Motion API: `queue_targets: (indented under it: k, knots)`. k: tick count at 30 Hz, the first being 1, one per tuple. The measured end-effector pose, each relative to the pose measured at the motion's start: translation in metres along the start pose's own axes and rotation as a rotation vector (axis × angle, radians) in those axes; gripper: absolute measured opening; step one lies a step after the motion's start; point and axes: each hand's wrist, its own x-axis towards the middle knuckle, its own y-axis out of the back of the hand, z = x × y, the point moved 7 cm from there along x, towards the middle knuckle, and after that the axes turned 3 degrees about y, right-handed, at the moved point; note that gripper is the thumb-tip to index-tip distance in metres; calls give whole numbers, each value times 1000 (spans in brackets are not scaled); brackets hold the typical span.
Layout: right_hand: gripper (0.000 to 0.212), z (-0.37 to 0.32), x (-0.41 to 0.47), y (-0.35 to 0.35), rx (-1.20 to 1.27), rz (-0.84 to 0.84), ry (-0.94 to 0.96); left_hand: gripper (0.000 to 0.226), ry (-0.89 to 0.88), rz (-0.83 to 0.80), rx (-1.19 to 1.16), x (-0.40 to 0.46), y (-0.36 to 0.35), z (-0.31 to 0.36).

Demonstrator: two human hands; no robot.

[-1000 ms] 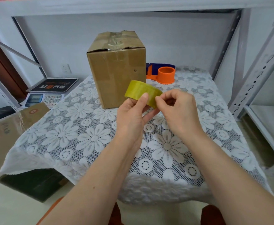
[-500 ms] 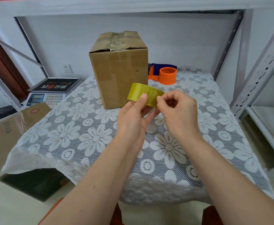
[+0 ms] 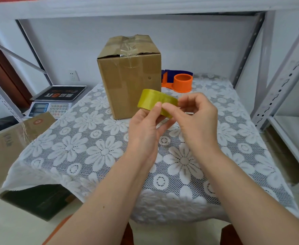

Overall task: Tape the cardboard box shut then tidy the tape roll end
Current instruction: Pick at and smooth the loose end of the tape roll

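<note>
I'm seeing the brown cardboard box [image 3: 129,76] standing on the lace-covered table [image 3: 92,149]; the orange plastic tape dispenser [image 3: 181,82] is sitting right of that box, the digital scale [image 3: 51,103] left of it.

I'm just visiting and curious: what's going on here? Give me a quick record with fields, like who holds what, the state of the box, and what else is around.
left hand: left hand holds the tape roll, thumb on its outer face
right hand: right hand pinches at the roll's edge
box: cardboard box stands upright on the table, clear tape across its closed top flaps
table: lace tablecloth with white flowers
behind the box: orange tape dispenser
left of the table: weighing scale
</note>
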Motion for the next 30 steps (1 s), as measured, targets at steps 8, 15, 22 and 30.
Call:
queue_targets:
  k: [8, 15, 22, 30]
  knots:
    - [8, 4, 9, 7, -113, -22, -33, 22, -43, -19, 120, -1, -2, 0]
    - [18, 3, 10, 4, -207, -103, -13, 24, -65, 13, 165, -1, -1, 1]
    - [12, 5, 8, 3, -166, -92, -18, 13, -20, -14, 83, -3, -4, 0]
    - [9, 5, 2, 0, -74, -35, -11, 13, 19, 8, 0, -2, -1, -1]
